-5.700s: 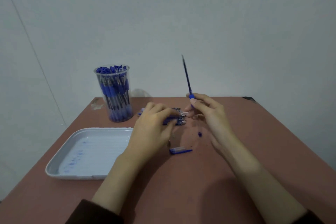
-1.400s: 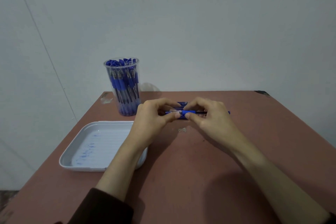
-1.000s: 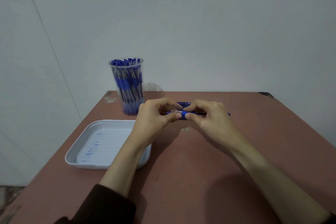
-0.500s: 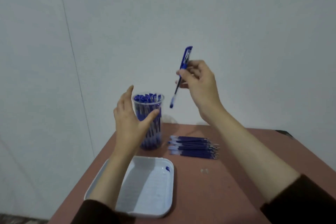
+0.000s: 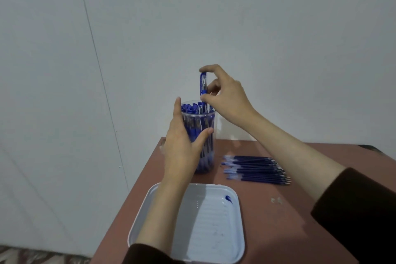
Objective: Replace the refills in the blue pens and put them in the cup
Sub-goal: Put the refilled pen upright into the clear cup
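Head view: grips the clear cup (image 5: 206, 161), packed with blue pens (image 5: 192, 107), with the left hand (image 5: 182, 148), thumb across its front; pinches a capped pen (image 5: 202, 83) upright with the right hand (image 5: 229, 98), lower end inside the cup's mouth. Beside the cup, on the table (image 5: 278, 231): loose refills (image 5: 255, 169).

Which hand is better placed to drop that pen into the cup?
Right. The right hand pinches the pen upright over the cup; the left hand only holds the cup.

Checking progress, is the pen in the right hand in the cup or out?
Partly in: pen upright, lower end inside the cup, top pinched by right hand.
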A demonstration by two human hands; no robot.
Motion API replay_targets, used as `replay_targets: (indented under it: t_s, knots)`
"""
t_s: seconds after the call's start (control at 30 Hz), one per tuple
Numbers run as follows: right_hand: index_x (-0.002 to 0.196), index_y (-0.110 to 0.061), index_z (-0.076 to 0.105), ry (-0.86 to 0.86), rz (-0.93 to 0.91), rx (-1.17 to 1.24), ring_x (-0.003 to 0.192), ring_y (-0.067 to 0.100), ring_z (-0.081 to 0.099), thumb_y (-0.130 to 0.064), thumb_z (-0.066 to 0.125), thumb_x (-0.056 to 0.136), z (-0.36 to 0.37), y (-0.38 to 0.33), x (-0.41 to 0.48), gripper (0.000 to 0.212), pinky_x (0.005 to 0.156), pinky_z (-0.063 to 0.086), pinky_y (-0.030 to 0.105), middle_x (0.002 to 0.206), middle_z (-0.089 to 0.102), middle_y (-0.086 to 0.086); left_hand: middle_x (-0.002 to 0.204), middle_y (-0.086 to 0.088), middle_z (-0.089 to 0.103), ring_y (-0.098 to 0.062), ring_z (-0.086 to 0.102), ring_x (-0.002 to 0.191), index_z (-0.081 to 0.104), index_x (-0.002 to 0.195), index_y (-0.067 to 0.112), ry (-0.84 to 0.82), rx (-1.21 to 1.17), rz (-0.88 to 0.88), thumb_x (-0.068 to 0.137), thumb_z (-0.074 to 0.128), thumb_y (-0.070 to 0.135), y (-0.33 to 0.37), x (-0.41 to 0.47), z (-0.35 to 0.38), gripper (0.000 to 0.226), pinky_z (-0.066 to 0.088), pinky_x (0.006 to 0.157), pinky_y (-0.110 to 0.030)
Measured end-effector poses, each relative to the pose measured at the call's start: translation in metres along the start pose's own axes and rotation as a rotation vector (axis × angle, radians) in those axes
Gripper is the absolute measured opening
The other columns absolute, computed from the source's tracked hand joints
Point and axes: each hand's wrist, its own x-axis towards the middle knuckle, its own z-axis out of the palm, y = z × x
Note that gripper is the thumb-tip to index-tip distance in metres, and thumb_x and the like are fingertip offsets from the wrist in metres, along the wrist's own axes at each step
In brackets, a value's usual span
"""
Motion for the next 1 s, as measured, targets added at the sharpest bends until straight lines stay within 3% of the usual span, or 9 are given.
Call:
replay_targets:
  t_s: [0.2,0.3,0.4,0.47,0.57,0.67,0.8,0.87,1.0]
  knots:
    - [0.102,-0.024,0.059,-0.099,0.037,-0.049,0.072,0.014,0.065,-0.009,0.067,0.084,0.003,0.006,-0.005,0.025,0.079,0.053,0.034,0.072,0.071,-0.002,0.130,0.003,0.054,-0.016,0.054,0.116,0.006,0.147,0.039,-0.001,-0.009,0.002,0.077,0.071,0.043,0.003,0.000,0.000,0.095,0.047,0.096,-0.043]
    - [0.093,-0.016,0.072,-0.162,0.015,-0.112,0.076,0.011,0.064,-0.013,0.066,0.086,0.001,0.004,-0.004,0.010,0.078,0.052,0.026,0.076,0.069,-0.003,0.131,0.003,0.054,-0.016,0.054,0.116,0.007,0.148,0.038,-0.003,-0.006,-0.003,0.078,0.071,0.042,0.004,0.000,0.000,0.095,0.047,0.096,-0.042]
    - [0.077,-0.001,0.073,-0.201,-0.024,-0.155,0.054,0.012,0.049,-0.023,0.061,0.091,-0.003,0.003,-0.003,0.029,0.054,0.037,0.009,0.062,0.063,0.007,0.131,0.003,0.054,-0.016,0.055,0.116,0.007,0.148,0.038,0.000,-0.002,-0.004,0.078,0.071,0.041,0.004,0.000,-0.001,0.095,0.047,0.096,-0.042]
    - [0.073,0.010,0.066,-0.197,-0.033,-0.138,0.049,0.016,0.035,-0.027,0.056,0.094,-0.006,0.004,-0.004,0.044,0.047,0.031,0.012,0.055,0.049,0.017,0.131,0.003,0.054,-0.017,0.055,0.116,0.006,0.147,0.040,0.006,0.002,-0.003,0.078,0.070,0.043,0.004,0.000,0.000,0.094,0.047,0.096,-0.043]
    - [0.077,0.001,0.071,-0.232,-0.060,-0.151,0.057,0.012,0.038,-0.031,0.054,0.096,-0.007,0.009,-0.006,0.041,0.058,0.031,0.012,0.057,0.056,0.011,0.134,0.003,0.052,-0.020,0.054,0.117,0.004,0.146,0.043,0.004,0.035,-0.001,0.079,0.067,0.048,0.003,-0.001,0.000,0.092,0.046,0.096,-0.046]
    - [0.114,-0.027,0.069,-0.225,-0.081,-0.159,0.093,0.009,0.043,-0.036,0.052,0.096,-0.009,0.013,-0.015,0.026,0.084,0.034,0.024,0.090,0.063,-0.011,0.146,-0.003,0.040,-0.025,0.044,0.128,0.004,0.146,0.042,0.015,0.102,0.041,0.079,0.062,0.053,0.005,-0.002,-0.001,0.089,0.040,0.103,-0.048]
    - [0.129,-0.028,0.056,-0.049,-0.037,-0.092,0.104,0.008,0.045,-0.030,0.050,0.098,-0.015,0.033,-0.031,0.032,0.086,0.034,0.022,0.112,0.058,-0.006,0.154,-0.016,0.015,-0.032,0.020,0.136,0.017,0.149,0.025,0.134,0.329,0.214,0.084,0.062,0.036,0.022,-0.007,-0.002,0.079,0.027,0.108,-0.042]
    - [0.126,-0.024,0.058,-0.026,0.043,-0.112,0.108,0.013,0.050,-0.025,0.048,0.099,-0.019,0.053,-0.042,0.030,0.090,0.038,0.026,0.114,0.060,-0.003,0.151,-0.020,0.021,-0.034,0.022,0.134,0.029,0.146,0.017,0.198,0.370,0.330,0.083,0.062,0.026,0.032,-0.012,0.000,0.071,0.028,0.107,-0.044]
    - [0.131,-0.019,0.057,-0.343,0.147,-0.257,0.124,0.015,0.050,-0.035,0.040,0.099,-0.013,0.098,-0.080,0.040,0.106,0.033,0.027,0.132,0.058,-0.003,0.131,-0.016,0.046,-0.029,0.034,0.119,0.056,0.123,0.009,0.228,0.405,0.508,0.078,0.063,0.005,0.042,-0.020,0.009,0.046,0.036,0.101,-0.038]
